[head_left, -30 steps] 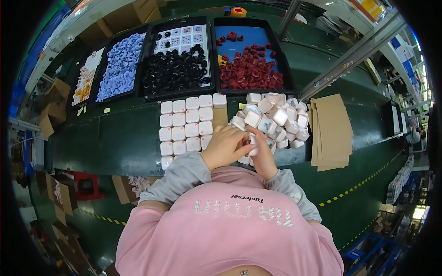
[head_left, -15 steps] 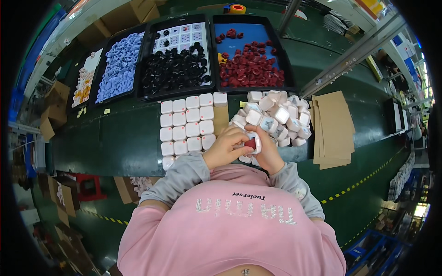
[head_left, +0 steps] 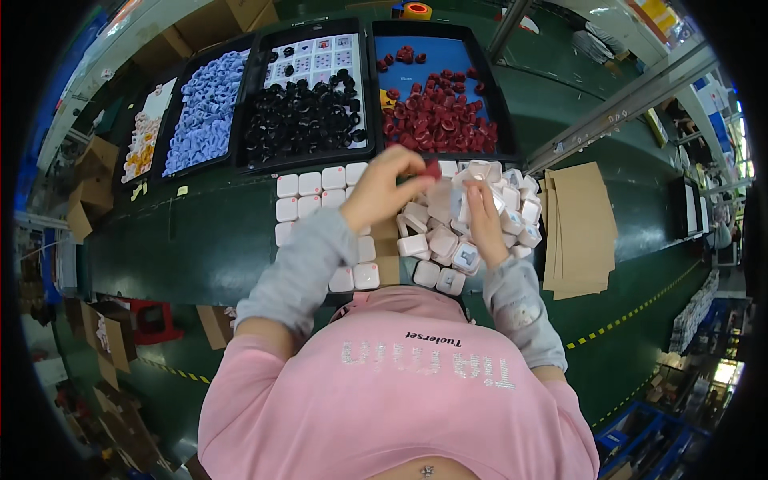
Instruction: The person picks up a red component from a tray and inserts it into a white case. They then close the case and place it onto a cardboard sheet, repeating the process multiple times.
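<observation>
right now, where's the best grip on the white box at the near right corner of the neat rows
Probably its near right corner, coming from the right: the white box has open space there, while its left neighbour and far neighbour crowd the other sides.

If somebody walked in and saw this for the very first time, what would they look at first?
Probably the bright red pieces in the right-hand tray at the back, with the black pieces and blue pieces in trays further left. Next, maybe the jumbled pile of white boxes in front of the red ones. In the middle, the left hand pinches a single red piece.
</observation>
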A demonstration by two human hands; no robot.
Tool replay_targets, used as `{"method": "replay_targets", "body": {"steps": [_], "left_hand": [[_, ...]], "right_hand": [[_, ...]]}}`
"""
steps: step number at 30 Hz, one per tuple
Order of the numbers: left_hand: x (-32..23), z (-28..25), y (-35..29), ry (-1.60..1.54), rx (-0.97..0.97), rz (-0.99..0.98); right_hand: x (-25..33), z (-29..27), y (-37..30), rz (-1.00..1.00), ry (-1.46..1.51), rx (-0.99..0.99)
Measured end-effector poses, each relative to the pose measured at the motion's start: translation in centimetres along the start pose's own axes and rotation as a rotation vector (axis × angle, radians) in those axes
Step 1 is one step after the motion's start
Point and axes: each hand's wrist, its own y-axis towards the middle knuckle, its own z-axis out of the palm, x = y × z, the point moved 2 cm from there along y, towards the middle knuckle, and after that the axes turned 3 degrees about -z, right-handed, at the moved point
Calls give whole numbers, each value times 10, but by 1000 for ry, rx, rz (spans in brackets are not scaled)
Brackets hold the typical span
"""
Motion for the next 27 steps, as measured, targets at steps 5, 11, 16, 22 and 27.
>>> {"method": "replay_targets", "body": {"steps": [5, 11, 16, 22, 27], "left_hand": [[62, -1, 51, 183, 14, -303], [127, 12, 2, 887, 366, -641], [131, 35, -14, 1144, 97, -588], [121, 41, -32, 954, 64, -568], [61, 23, -42, 234, 99, -205]], "right_hand": [[-13, -15, 47, -1, -700, 262], [-36, -1, 45, 17, -1111, 317], [-32, 14, 36, -191, -1242, 131], [-6, 23, 26, -298, -797, 81], [-13, 23, 12, 244, 96, 97]]}}
